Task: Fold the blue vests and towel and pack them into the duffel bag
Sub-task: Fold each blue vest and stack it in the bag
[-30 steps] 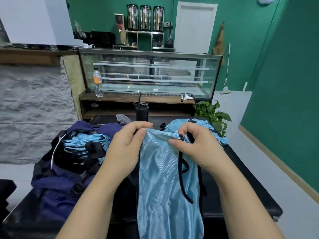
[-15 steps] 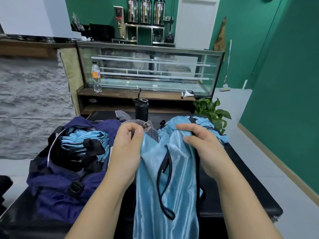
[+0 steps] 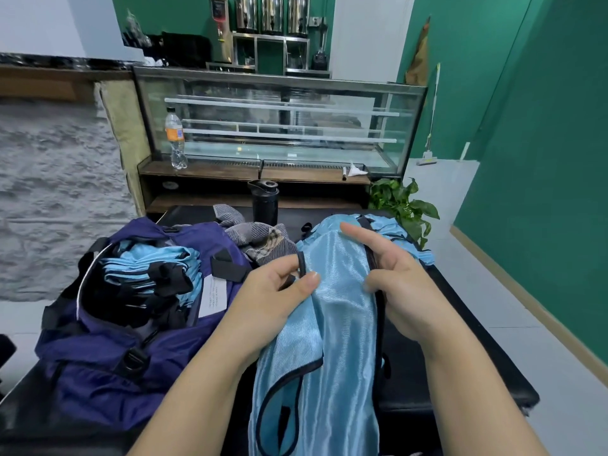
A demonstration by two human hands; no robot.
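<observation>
- Head view: a green-walled room with a glass display case (image 3: 279,126) behind a black bench (image 3: 467,324); a plastic bottle (image 3: 175,143) stands on the case's wooden ledge and a potted plant (image 3: 401,205) sits past the bench's far right corner.
- A purple duffel bag (image 3: 108,363) lies open on the left of the bench, with folded blue vests (image 3: 154,268) stacked inside it.
- A grey checked towel (image 3: 263,238) lies crumpled between the bag and a dark flask (image 3: 265,202).
- A shiny blue vest (image 3: 335,324) with black trim hangs over the near edge of the bench, between the two forearms.
- The left hand (image 3: 279,291) has its grip pinching the vest's black-trimmed left edge between thumb and fingers.
- The right hand (image 3: 398,284) pinches the vest's right edge low down, while its forefinger points out straight.
- More blue vests (image 3: 398,235) lie heaped just behind the right hand.
</observation>
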